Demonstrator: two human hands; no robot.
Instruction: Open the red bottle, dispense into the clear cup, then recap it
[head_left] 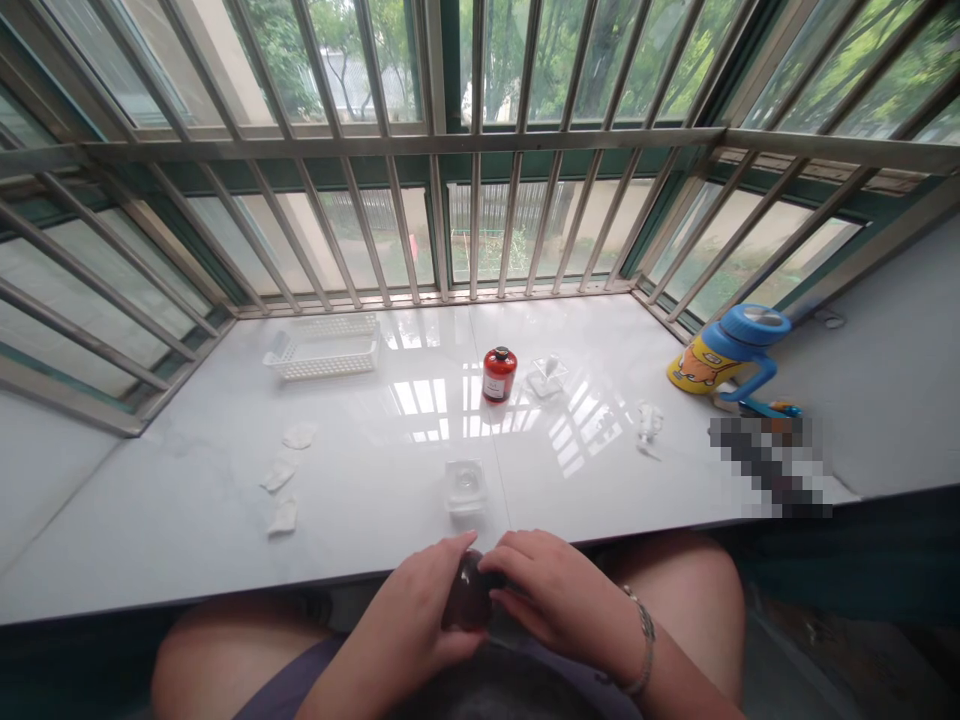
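Currently, a small dark bottle (469, 592) is held over the lap, just short of the bench (360, 500) edge, with the left hand (420, 610) gripping its body and the right hand (555, 590) closed on its top, so that it is steadied from both sides.

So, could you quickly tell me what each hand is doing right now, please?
Left hand: closed around a small dark bottle.
Right hand: fingers on the top of the same bottle.
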